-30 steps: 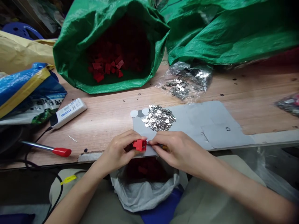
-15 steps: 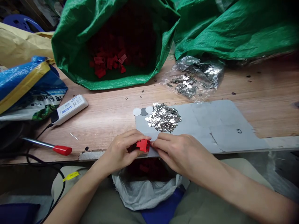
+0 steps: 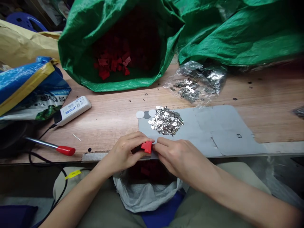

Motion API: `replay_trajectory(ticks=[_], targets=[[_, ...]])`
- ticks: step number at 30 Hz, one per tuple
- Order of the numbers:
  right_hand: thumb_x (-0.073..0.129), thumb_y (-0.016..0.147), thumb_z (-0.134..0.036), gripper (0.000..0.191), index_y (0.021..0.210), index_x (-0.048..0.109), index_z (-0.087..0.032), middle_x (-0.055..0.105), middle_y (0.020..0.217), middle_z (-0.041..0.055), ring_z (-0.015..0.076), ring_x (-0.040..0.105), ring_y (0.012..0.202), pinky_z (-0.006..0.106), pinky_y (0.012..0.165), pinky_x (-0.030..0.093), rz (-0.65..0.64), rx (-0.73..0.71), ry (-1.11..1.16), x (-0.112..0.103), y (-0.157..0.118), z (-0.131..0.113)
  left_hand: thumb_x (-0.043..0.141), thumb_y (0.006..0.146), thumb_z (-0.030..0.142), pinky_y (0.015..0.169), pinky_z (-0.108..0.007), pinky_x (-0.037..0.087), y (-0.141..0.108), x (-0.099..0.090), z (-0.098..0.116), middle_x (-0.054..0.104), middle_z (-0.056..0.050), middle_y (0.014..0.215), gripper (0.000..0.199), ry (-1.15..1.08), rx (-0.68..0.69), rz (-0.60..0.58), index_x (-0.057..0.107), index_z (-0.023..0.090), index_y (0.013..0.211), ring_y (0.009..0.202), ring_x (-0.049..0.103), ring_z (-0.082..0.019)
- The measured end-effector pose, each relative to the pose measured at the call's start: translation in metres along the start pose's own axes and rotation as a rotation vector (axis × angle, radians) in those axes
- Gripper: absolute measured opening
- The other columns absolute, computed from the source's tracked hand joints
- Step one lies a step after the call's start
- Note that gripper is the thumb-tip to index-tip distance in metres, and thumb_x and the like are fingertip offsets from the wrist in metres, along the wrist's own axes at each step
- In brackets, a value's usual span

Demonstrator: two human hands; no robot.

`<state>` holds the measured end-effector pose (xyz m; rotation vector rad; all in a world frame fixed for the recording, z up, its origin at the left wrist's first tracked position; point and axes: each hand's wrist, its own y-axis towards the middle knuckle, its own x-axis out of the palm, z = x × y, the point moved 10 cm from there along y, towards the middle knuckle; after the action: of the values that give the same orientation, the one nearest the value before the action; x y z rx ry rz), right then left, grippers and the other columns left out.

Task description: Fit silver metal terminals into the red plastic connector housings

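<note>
My left hand [image 3: 127,149] pinches a small red plastic block [image 3: 147,147] between thumb and fingers, close to the table's front edge. Right beside the block's right side, my right hand [image 3: 174,154] has its fingertips pressed together; whatever they hold is too small or hidden to make out. Just beyond both hands, a heap of small shiny metal pieces [image 3: 167,121] lies on a grey sheet [image 3: 197,126]. Below the hands, between the legs, a white sack [image 3: 147,198] stands with its mouth open and dark red pieces inside.
A green sack [image 3: 114,86] with red blocks inside lies open at the back. A clear plastic bag [image 3: 194,87] of metal pieces sits to its right. On the left are a white device [image 3: 75,109] with a cable and a red-handled lever [image 3: 65,150].
The view has shifted slightly. Both hands stay together at the red block, which has turned a little; the grip looks the same.
</note>
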<state>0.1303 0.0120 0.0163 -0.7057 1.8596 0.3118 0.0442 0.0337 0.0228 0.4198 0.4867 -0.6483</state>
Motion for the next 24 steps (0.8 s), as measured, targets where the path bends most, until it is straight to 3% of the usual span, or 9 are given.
replay_trajectory(ticks=[5, 8, 10, 12, 15, 17, 24], targets=[[0.054, 0.090, -0.006, 0.016, 0.090, 0.067, -0.016, 0.066, 0.084, 0.0030, 0.0152, 0.060, 0.071, 0.026, 0.062, 0.039, 0.154, -0.005, 0.199, -0.009, -0.002, 0.010, 0.066, 0.087, 0.009, 0.084, -0.030, 0.050, -0.001, 0.002, 0.002, 0.068, -0.007, 0.101, 0.021, 0.013, -0.012, 0.004, 0.068, 0.019, 0.105, 0.094, 0.064, -0.018], [0.056, 0.091, -0.012, 0.013, 0.091, 0.067, -0.018, 0.067, 0.083, 0.0017, 0.0150, 0.061, 0.073, 0.025, 0.065, 0.043, 0.272, 0.067, 0.418, -0.016, -0.009, 0.028, 0.071, 0.084, 0.016, 0.080, -0.029, 0.049, -0.007, -0.007, -0.008, 0.068, -0.005, 0.097, 0.024, -0.055, -0.131, 0.107, 0.065, 0.020, 0.107, 0.089, 0.063, -0.017], [0.055, 0.095, -0.023, 0.013, 0.099, 0.067, -0.019, 0.068, 0.089, 0.0024, 0.0138, 0.060, 0.069, 0.024, 0.060, 0.044, 0.362, 0.166, 0.566, -0.019, -0.017, 0.041, 0.075, 0.082, 0.027, 0.067, -0.024, 0.048, -0.014, -0.017, -0.021, 0.067, -0.003, 0.089, 0.026, -0.266, -0.273, 0.231, 0.060, 0.020, 0.102, 0.077, 0.062, -0.014], [0.054, 0.097, -0.033, 0.022, 0.109, 0.066, -0.019, 0.067, 0.092, 0.0036, 0.0116, 0.057, 0.059, 0.023, 0.051, 0.042, 0.452, 0.240, 0.670, -0.020, -0.023, 0.045, 0.072, 0.083, 0.036, 0.052, -0.018, 0.040, -0.021, -0.020, -0.033, 0.064, 0.000, 0.079, 0.029, -0.612, -0.402, 0.333, 0.051, 0.020, 0.094, 0.063, 0.058, -0.011], [0.057, 0.096, -0.035, 0.030, 0.121, 0.065, -0.021, 0.066, 0.088, 0.0033, 0.0109, 0.054, 0.056, 0.023, 0.049, 0.043, 0.556, 0.204, 0.691, -0.025, -0.024, 0.027, 0.061, 0.087, 0.043, 0.041, -0.014, 0.023, -0.021, -0.014, -0.035, 0.060, 0.001, 0.069, 0.029, -1.073, -0.486, 0.369, 0.043, 0.021, 0.089, 0.048, 0.048, -0.007], [0.059, 0.096, -0.032, 0.032, 0.127, 0.064, -0.023, 0.067, 0.087, 0.0025, 0.0116, 0.056, 0.060, 0.023, 0.054, 0.047, 0.615, 0.122, 0.652, -0.032, -0.019, 0.008, 0.057, 0.089, 0.044, 0.040, -0.014, 0.019, -0.017, -0.011, -0.029, 0.055, 0.003, 0.066, 0.028, -1.240, -0.484, 0.344, 0.042, 0.020, 0.087, 0.043, 0.042, -0.004], [0.060, 0.096, -0.022, 0.035, 0.131, 0.066, -0.027, 0.073, 0.095, 0.0028, 0.0126, 0.061, 0.069, 0.024, 0.067, 0.053, 0.717, -0.054, 0.505, -0.058, -0.003, -0.036, 0.051, 0.094, 0.045, 0.040, -0.014, 0.014, -0.018, -0.013, -0.008, 0.047, 0.006, 0.064, 0.024, -1.285, -0.381, 0.270, 0.044, 0.022, 0.095, 0.040, 0.036, -0.003]])
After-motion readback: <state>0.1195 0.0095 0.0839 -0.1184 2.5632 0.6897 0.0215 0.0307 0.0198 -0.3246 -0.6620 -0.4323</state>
